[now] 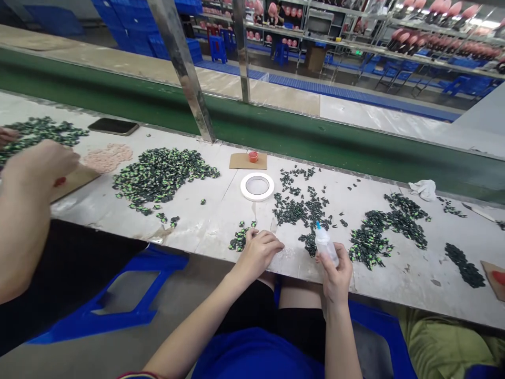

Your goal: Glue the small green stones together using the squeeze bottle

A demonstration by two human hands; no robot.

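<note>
My right hand [338, 271] is wrapped round a translucent squeeze bottle [326, 245], its blue nozzle tilted up and to the left. Low on the table edge, my left hand [260, 251] has its fingers curled together against the white top; whatever they pinch, if anything, is hidden. Just beside it lies a small group of black-and-green pieces [238, 240]. Beyond both hands spread loose dark pieces [294, 210]. A white tape roll [242, 187] lies flat on the table behind my left hand.
A red-topped cap [253, 157] sits on cardboard [236, 161]. Larger heaps of black-and-green pieces lie left [160, 176] and right [371, 239]. At left, a co-worker's arm [23, 210] reaches over the table. A metal post [189, 79] rises by the green conveyor belt [292, 126].
</note>
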